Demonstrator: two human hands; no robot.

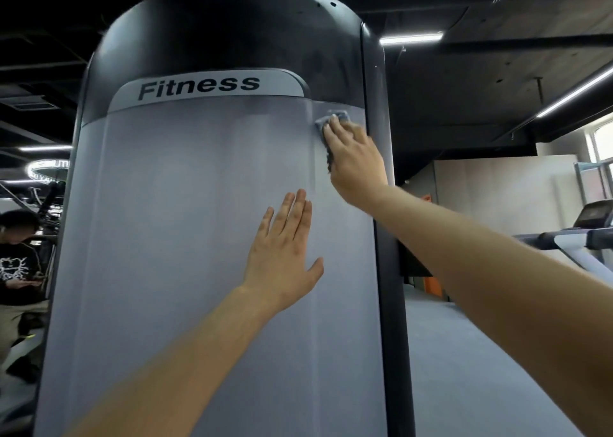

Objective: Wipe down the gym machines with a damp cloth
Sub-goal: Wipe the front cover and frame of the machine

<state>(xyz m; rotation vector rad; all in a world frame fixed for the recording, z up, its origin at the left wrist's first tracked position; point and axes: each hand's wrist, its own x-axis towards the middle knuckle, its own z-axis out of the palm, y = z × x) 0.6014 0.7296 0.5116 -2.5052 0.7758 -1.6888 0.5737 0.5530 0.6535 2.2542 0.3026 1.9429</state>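
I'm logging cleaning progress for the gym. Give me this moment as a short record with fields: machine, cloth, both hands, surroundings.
machine: tall grey panel, Fitness label at top
cloth: grey, flat against the panel's upper right
right hand: presses the cloth with straight fingers
left hand: flat on the panel, lower down, holds nothing
surroundings: a person at far left; a treadmill at far right

Machine shroud (185, 237): smooth matt grey panel, plastic-looking. Top cap (232, 38): dark, semi-gloss, faint smudges. Side post (391, 270): black, glossy. Cloth (333, 121): grey, soft woven fabric, crumpled. Floor (464, 353): grey, matt, carpet-like texture.
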